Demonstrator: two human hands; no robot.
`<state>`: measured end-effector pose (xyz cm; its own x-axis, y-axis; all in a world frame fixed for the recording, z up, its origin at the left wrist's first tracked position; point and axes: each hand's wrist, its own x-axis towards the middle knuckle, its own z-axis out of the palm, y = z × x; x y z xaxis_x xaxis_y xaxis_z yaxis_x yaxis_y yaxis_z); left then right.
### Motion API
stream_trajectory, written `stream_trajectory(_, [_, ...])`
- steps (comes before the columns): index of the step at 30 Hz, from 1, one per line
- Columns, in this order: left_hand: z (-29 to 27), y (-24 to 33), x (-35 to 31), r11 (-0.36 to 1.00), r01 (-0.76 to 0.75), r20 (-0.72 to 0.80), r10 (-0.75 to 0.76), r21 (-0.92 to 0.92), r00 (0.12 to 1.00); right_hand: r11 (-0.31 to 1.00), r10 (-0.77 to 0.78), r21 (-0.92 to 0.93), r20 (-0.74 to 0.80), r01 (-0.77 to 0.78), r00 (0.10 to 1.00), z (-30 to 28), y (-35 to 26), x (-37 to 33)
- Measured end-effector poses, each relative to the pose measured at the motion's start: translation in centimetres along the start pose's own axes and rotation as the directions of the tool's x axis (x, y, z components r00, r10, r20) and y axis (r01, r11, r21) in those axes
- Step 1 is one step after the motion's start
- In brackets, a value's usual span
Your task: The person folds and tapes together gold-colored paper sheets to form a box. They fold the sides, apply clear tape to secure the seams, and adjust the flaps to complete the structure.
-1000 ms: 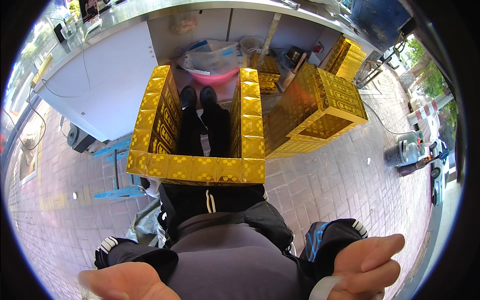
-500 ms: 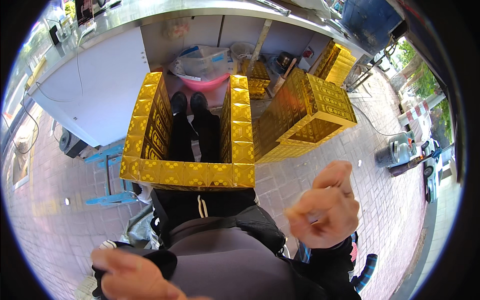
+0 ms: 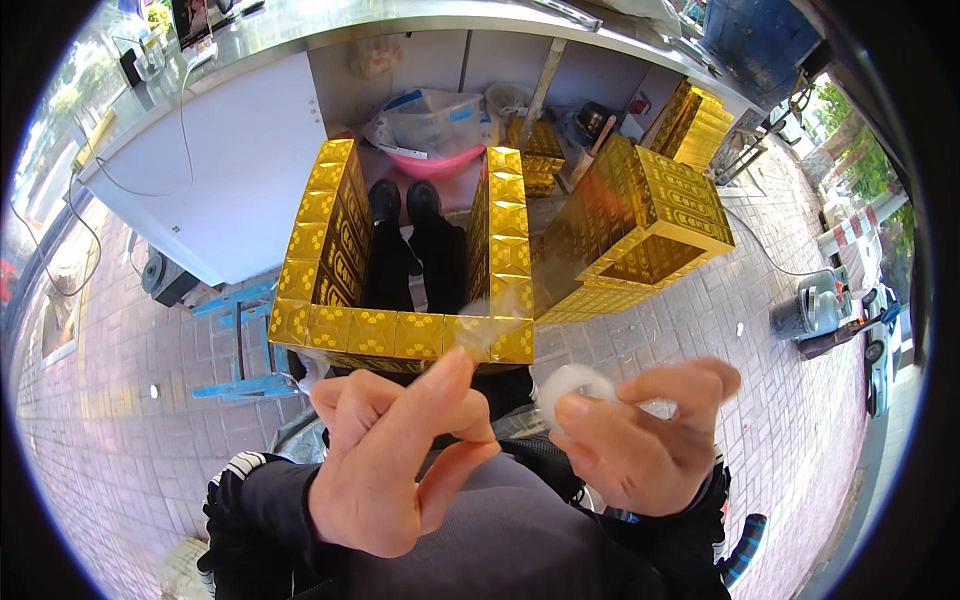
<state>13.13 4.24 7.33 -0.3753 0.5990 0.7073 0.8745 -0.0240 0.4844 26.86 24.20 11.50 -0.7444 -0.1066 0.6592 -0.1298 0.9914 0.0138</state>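
Note:
My right hand (image 3: pixel 650 430) grips a roll of clear tape (image 3: pixel 568 388) by its rim, thumb on the near side. To its left, my left hand (image 3: pixel 400 455) has its fingers drawn together, thumb close to a bent finger. A blurred strip of clear film, apparently tape (image 3: pixel 488 325), shows at the left index fingertip, over the near right corner of a gold U-shaped structure (image 3: pixel 385 331). That structure is built of shiny gold patterned boxes and stands around my outstretched legs. Both hands hover just on my side of it.
Another stack of gold boxes (image 3: pixel 600 225) stands to the right, with more gold boxes (image 3: pixel 695 130) behind. Under the counter (image 3: pixel 420 32) lie a pink basin (image 3: pixel 437 163) and a clear plastic bin (image 3: pixel 435 120). A blue metal stand (image 3: pixel 240 345) is at left.
My left hand has risen from the lower left to the middle, beside my right hand. The right hand has turned, and the tape roll now shows clearly. The view has shifted slightly.

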Motion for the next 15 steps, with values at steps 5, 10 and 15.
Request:
stream_trajectory(5, [0.3,2.9,-1.4,0.846,0.234,-0.195,-0.363,-0.48,0.911,0.98,0.19,-0.019,-0.238,-0.2,0.952,-2.7,-3.8,0.3])
stream_trajectory(10, [-2.8,3.4,2.0,0.937,-0.275,-0.075,0.264,-0.216,0.961,0.986,-0.161,-0.128,-0.612,0.104,0.774,-3.6,-2.9,-0.2])
stream_trajectory(15, [-0.7,5.6,2.7,0.946,-0.221,-0.335,0.134,-0.237,0.933,0.951,-0.304,-0.258,-0.668,0.172,0.679,-4.3,-1.6,-0.9])
